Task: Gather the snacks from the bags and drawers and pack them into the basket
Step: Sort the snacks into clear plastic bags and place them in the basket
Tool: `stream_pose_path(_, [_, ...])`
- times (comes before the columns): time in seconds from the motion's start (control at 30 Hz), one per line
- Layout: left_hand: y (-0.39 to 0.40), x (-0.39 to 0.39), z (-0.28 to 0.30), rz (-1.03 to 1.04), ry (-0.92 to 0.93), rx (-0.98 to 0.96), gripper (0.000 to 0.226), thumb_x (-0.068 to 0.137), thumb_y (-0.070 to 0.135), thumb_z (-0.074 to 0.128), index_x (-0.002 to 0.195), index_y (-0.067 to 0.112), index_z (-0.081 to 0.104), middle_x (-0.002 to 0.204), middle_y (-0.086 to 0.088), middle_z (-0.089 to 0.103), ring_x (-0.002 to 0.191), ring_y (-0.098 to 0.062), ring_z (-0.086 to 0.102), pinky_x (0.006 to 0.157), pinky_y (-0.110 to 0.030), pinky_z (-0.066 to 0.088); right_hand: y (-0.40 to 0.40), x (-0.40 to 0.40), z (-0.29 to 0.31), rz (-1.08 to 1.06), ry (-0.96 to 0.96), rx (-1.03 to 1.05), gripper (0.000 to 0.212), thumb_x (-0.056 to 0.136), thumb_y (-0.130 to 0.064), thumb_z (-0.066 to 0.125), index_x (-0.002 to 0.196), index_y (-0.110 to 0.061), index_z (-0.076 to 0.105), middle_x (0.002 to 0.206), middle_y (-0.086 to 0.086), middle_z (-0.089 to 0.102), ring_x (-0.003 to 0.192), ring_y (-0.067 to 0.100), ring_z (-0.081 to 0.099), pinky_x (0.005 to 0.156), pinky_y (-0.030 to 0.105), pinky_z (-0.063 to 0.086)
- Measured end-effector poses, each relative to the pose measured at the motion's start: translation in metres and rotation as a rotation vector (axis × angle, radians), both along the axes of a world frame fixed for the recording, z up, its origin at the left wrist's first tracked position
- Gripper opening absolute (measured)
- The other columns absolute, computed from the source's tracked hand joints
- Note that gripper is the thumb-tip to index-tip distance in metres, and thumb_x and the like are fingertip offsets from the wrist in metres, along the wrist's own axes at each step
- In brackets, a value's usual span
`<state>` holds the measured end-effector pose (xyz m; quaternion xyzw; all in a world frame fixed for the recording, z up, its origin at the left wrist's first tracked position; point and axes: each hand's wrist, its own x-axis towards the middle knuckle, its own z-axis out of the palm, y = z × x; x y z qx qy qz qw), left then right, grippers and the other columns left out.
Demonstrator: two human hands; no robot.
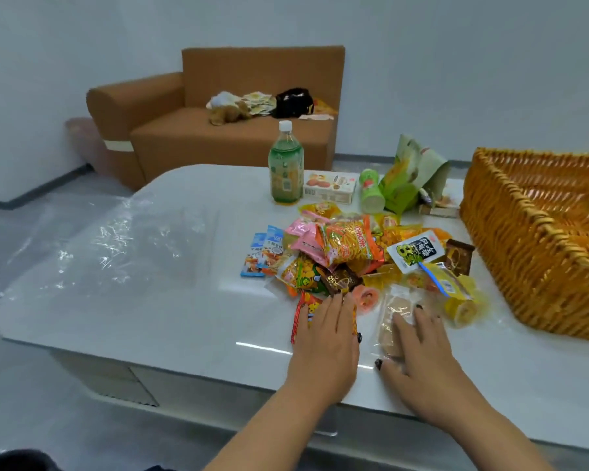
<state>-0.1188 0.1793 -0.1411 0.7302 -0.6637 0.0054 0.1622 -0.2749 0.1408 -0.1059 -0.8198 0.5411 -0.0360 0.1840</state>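
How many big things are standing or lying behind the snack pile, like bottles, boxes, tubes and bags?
Drink bottle: 1
Biscuit box: 1
Green snack tube: 1
Green paper bag: 1
Wicker basket: 1, at the side
Total: 5

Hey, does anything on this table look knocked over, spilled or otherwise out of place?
Yes: the green canister lies on its side behind the snack pile, while the bottle beside it stands upright. The snacks lie loose on the table rather than in the basket. No spill or damage shows.
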Motion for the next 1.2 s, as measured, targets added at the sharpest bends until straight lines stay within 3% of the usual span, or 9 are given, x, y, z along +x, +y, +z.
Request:
stream_pose_path(0.1, [0.007,0.007,0.008,-0.041,0.007,0.05,0.059,0.09,0.034,0.037,0.145,0.012,0.037,0.142,-0.005,0.053,0.128,-0.022,0.054,0.103,-0.045,0.047,0.003,-0.001,0.002,0.005,-0.002,-0.008,0.072,0.096,-0.047,0.042,0.152,-0.024,0.003,0.16,0.005,-0.015,0.146,0.029,-0.019,0.118,0.039,0.013])
stream_pose_path(0.17, [0.012,0.013,0.019,-0.076,0.029,0.081,0.064,0.098,0.031,0.039,0.155,0.014,0.015,0.159,-0.003,0.026,0.145,-0.02,0.028,0.119,-0.041,0.025,0.004,-0.002,0.004,0.012,0.005,0.002,0.074,0.096,-0.047,0.043,0.153,-0.024,0.002,0.16,0.004,-0.016,0.146,0.028,-0.019,0.118,0.039,0.012])
stream_pose_path(0.23, [0.016,0.019,0.028,-0.04,0.122,0.103,0.068,0.101,0.033,0.039,0.157,0.019,0.003,0.163,0.002,0.008,0.15,-0.015,0.008,0.122,-0.034,0.009,0.004,-0.004,0.004,0.02,0.004,0.012,0.075,0.095,-0.047,0.044,0.153,-0.025,0.002,0.16,0.004,-0.016,0.146,0.028,-0.019,0.119,0.039,0.014])
stream_pose_path(0.47, [0.021,0.018,0.045,0.069,0.493,0.037,0.071,0.099,0.028,0.048,0.156,0.019,0.008,0.163,0.005,0.01,0.149,-0.012,0.008,0.121,-0.03,0.015,0.004,-0.012,0.007,0.038,-0.044,0.051,0.072,0.096,-0.042,0.047,0.153,-0.028,0.007,0.161,0.001,-0.013,0.148,0.024,-0.015,0.118,0.037,0.016])
stream_pose_path(0.67, [0.003,0.003,0.051,0.049,0.54,0.01,0.073,0.097,0.028,0.053,0.156,0.021,0.01,0.162,0.008,0.01,0.149,-0.009,0.007,0.121,-0.027,0.012,-0.013,-0.012,0.018,0.015,-0.117,0.016,0.066,0.097,-0.039,0.043,0.153,-0.024,0.012,0.158,-0.003,0.018,0.145,0.022,0.013,0.11,0.035,0.03])
stream_pose_path(0.8, [-0.008,0.0,0.049,0.107,0.544,-0.015,0.077,0.094,0.025,0.057,0.156,0.022,0.011,0.161,0.007,0.012,0.148,-0.01,0.009,0.121,-0.029,0.013,-0.017,-0.019,0.015,-0.006,-0.178,0.003,0.051,0.097,-0.035,0.044,0.144,-0.024,0.032,0.148,-0.005,0.034,0.14,0.02,0.024,0.105,0.033,0.037])
stream_pose_path(0.97, [-0.032,0.001,0.058,0.162,0.52,-0.066,0.079,0.092,0.025,0.059,0.155,0.019,0.012,0.162,0.0,0.014,0.149,-0.018,0.009,0.122,-0.04,0.016,0.008,-0.019,0.007,0.073,-0.031,-0.024,0.077,0.091,-0.051,0.044,0.153,-0.026,0.005,0.16,-0.009,-0.008,0.148,0.017,-0.009,0.111,0.028,0.03])
stream_pose_path(1.07, [-0.045,0.001,0.07,0.191,0.491,-0.107,0.081,0.093,0.024,0.057,0.156,0.018,0.007,0.163,0.0,0.005,0.15,-0.018,0.0,0.123,-0.039,0.008,0.013,-0.017,0.01,0.095,0.028,-0.06,0.086,0.086,-0.06,0.042,0.153,-0.025,0.002,0.161,-0.006,-0.009,0.148,0.02,-0.011,0.111,0.031,0.031])
stream_pose_path(1.2, [-0.047,0.008,0.075,0.175,0.301,-0.133,0.065,0.094,0.021,0.052,0.153,0.021,0.022,0.161,-0.002,0.017,0.15,-0.022,0.005,0.121,-0.039,0.011,0.013,-0.022,0.019,0.157,0.099,-0.046,0.088,0.086,-0.06,0.044,0.154,-0.025,0.001,0.161,-0.006,-0.008,0.148,0.021,-0.009,0.109,0.033,0.036])
